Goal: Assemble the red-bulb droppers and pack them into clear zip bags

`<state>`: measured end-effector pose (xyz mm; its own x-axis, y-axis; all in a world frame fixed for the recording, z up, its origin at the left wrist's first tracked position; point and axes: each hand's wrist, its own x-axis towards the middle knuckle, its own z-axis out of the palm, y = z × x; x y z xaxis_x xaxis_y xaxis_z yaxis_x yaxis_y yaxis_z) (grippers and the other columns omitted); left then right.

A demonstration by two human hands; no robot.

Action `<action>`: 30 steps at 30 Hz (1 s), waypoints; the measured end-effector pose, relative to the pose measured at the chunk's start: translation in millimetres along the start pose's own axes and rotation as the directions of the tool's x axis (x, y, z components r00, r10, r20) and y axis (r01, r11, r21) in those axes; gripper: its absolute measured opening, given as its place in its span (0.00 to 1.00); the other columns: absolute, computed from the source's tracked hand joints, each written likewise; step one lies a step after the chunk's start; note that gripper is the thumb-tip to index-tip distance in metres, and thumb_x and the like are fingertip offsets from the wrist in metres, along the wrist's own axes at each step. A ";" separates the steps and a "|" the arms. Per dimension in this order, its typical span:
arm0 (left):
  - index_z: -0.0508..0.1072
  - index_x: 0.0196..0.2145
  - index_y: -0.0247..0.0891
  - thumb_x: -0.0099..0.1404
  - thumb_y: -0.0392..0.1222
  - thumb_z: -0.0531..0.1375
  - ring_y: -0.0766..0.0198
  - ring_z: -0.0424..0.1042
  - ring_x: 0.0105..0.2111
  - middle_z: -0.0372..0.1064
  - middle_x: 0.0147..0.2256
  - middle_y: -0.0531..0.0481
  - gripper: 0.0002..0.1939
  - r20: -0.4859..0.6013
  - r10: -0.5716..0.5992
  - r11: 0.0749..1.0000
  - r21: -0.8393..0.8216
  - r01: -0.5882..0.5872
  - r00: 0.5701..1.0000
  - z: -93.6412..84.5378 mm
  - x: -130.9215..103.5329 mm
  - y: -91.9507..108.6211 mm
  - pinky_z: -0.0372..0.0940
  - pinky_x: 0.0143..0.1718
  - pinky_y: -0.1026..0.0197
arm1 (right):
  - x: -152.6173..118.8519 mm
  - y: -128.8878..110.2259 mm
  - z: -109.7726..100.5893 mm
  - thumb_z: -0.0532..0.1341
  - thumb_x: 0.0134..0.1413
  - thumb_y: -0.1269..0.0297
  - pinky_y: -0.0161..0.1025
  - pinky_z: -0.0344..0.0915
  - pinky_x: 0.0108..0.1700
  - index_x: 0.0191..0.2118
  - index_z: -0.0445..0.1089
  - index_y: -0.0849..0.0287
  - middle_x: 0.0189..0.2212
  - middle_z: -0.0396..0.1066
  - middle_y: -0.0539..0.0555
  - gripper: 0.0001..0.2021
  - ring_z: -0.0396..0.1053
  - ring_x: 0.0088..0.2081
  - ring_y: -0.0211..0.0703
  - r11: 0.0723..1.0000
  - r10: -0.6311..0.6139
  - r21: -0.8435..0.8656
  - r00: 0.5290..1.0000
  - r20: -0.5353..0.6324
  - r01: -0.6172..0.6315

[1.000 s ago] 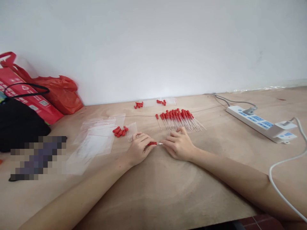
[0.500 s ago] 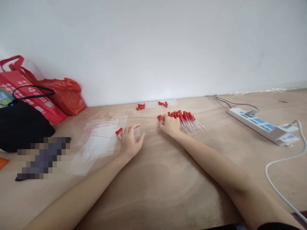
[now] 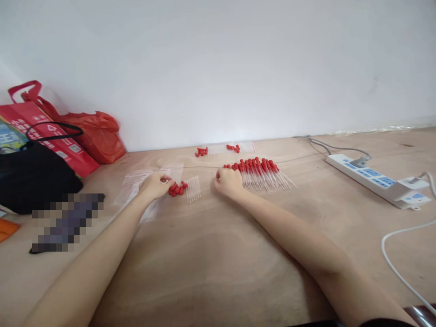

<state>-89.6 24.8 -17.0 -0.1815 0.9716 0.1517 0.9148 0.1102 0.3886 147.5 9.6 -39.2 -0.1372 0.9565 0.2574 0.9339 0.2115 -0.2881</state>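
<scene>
My left hand (image 3: 155,185) is at the left edge of a small pile of red rubber dropper bulbs (image 3: 177,189), fingertips pinched against the nearest bulb. Right beside the pile lies a short row of clear thin pipette tubes (image 3: 194,189). My right hand (image 3: 229,182) rests on the table with its fingers curled in; whatever they hold is hidden. Just right of it, assembled droppers with red bulbs and clear stems (image 3: 260,171) lie side by side in a row, its left end partly covered by the hand.
Clear zip bags (image 3: 131,184) lie under and behind my left forearm. Further back are another bag (image 3: 218,149) and loose red bulbs (image 3: 201,151). A white power strip (image 3: 361,175) with cables lies right; red bags (image 3: 98,136) and a black bag (image 3: 37,177) stand left.
My left hand has moved left, off the clear tubes, uncovering them and the red bulb pile. My right hand has drawn slightly left and nearer, away from the row of droppers.
</scene>
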 end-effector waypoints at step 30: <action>0.71 0.28 0.40 0.55 0.41 0.56 0.58 0.65 0.37 0.67 0.32 0.49 0.05 -0.121 0.682 0.730 0.053 -0.681 0.722 36.3 -82.5 74.8 0.57 0.41 0.54 | -44.0 48.6 -5.9 0.47 0.55 0.66 0.40 0.54 0.39 0.35 0.62 0.62 0.33 0.68 0.58 0.09 0.64 0.35 0.43 0.941 -0.183 0.253 0.966 -0.183 0.226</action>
<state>7.0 -39.5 -33.4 0.4492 0.7510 0.4840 0.8106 -0.5703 0.1326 200.9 -23.4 -59.0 -0.2430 0.8485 0.4702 0.7637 0.4662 -0.4465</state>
